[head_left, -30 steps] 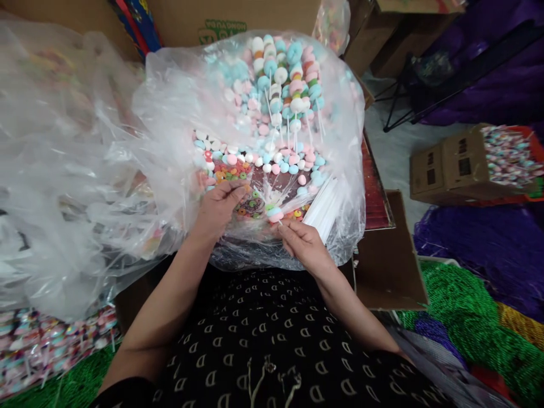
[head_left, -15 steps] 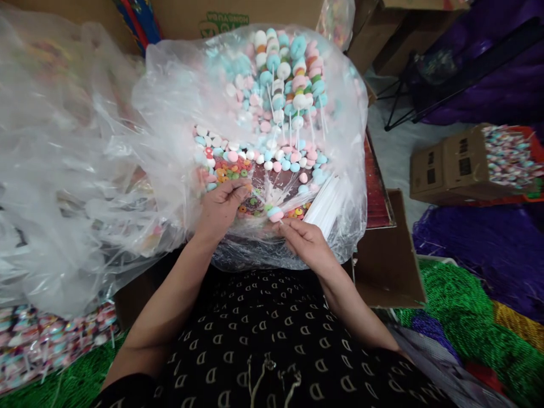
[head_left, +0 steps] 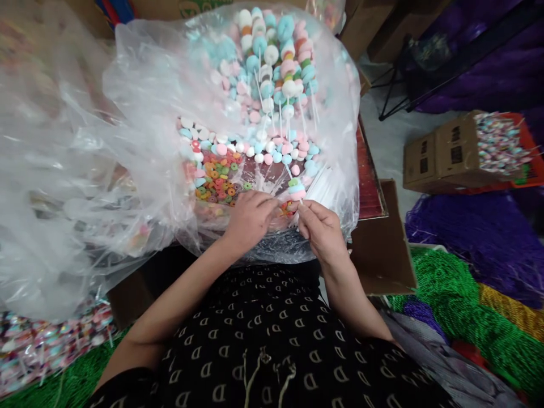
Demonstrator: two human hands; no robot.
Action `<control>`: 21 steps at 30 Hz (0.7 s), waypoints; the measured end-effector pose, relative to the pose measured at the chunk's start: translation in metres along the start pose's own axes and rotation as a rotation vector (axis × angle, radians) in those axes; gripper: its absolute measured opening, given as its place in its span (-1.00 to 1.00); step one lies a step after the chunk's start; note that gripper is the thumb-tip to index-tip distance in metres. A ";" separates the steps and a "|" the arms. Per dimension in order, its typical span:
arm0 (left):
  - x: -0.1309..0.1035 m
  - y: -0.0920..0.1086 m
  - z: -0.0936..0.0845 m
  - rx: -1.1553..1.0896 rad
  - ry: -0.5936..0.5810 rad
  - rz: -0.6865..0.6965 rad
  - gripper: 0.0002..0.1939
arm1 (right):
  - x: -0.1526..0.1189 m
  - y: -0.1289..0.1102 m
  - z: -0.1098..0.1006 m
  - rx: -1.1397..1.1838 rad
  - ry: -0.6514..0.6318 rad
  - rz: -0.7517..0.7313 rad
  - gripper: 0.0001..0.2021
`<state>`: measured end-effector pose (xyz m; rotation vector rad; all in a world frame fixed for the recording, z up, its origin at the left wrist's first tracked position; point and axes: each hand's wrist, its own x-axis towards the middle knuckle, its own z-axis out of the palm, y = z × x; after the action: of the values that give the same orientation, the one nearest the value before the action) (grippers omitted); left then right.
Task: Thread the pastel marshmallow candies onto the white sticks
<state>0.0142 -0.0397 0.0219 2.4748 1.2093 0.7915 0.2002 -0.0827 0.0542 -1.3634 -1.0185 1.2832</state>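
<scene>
My right hand [head_left: 321,229] pinches a thin white stick just below a short stack of candy. On this candy skewer [head_left: 296,190] sit a pink and blue marshmallow and a green ring above it, with the bare tip pointing up. Beside it, my left hand [head_left: 254,218] is closed, fingers bent down by a few ring candies [head_left: 288,208]; whether anything is in its fingertips is hidden. More ring candies [head_left: 219,178] lie to its left. Loose marshmallows [head_left: 267,158] form a band behind, and finished skewers [head_left: 289,68] lie at the back.
Clear plastic sheeting [head_left: 144,113] surrounds the candy, bulky on the left. White sticks [head_left: 325,184] lie at the right. An open cardboard box [head_left: 378,249] stands below that side. Another carton [head_left: 450,150] stands by a crate of wrapped candy. Green bead strands [head_left: 446,289] lie lower right.
My left hand has moved right and nearer to me, closer to my right hand. The right hand has shifted slightly right and turned the skewer more upright. The whole view has shifted a little.
</scene>
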 end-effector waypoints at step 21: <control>0.003 -0.034 -0.036 0.255 -0.189 -0.299 -0.88 | -0.003 0.008 0.010 -0.024 -0.082 0.031 -0.61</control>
<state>-0.0273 -0.0164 0.0358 2.4051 1.6398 0.3349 0.1893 -0.0859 0.0471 -1.3585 -1.0763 1.3632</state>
